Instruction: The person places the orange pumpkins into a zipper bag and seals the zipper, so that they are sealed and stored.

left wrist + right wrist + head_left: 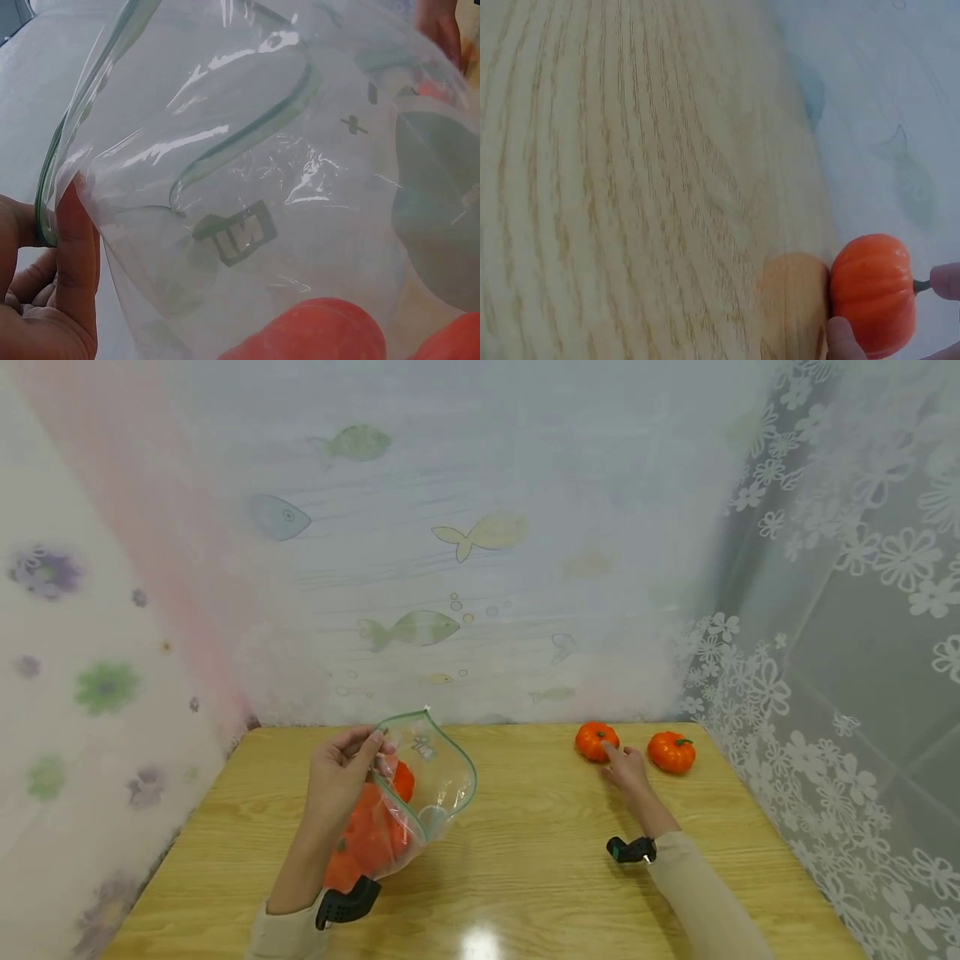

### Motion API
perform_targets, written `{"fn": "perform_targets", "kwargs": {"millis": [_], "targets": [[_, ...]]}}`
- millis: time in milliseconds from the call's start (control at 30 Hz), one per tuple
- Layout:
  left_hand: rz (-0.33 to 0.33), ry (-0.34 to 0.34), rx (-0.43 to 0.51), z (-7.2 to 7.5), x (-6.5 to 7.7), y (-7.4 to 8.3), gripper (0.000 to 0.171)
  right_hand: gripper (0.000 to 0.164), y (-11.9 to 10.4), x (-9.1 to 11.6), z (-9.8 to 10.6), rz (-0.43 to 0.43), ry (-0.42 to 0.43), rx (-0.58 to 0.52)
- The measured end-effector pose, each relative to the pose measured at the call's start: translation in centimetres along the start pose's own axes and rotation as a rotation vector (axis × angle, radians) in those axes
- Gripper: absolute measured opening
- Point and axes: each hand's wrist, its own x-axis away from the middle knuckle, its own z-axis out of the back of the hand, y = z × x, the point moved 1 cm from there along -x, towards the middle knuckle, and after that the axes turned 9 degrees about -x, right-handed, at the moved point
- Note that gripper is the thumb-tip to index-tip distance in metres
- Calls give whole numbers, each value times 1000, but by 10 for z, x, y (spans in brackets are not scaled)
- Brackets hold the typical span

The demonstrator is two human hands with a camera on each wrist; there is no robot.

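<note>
My left hand (341, 781) pinches the rim of a clear zip bag (442, 760) with a green seal, thumb against fingers. The bag's mouth gapes towards the right, and several orange toy pumpkins (371, 835) lie inside it. In the left wrist view, part of the clear plastic rests over the fingers (76, 247). At the table's far side, my right hand (628, 770) reaches to another toy pumpkin (594, 739). The right wrist view has the thumb against that pumpkin's (874, 289) side and a fingertip at its green stem; the pumpkin sits on the tabletop.
One more toy pumpkin (671, 752) sits on the wooden table (517, 843), just right of my right hand. A fish-printed curtain (480, 585) hangs behind the far edge. Flower-patterned sheets (847, 635) flank the table on both sides.
</note>
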Motion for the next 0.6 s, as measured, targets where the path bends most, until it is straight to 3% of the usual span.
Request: {"fn": "perform_targets", "kwargs": {"millis": [133, 400, 600], "targets": [[-6, 5, 11, 2, -6, -3, 28, 81, -3, -8, -1, -7, 17, 81], [-24, 29, 23, 0, -6, -3, 27, 77, -8, -18, -1, -10, 6, 42], [-17, 32, 23, -1, -6, -3, 27, 77, -9, -22, -1, 25, -8, 109]]}}
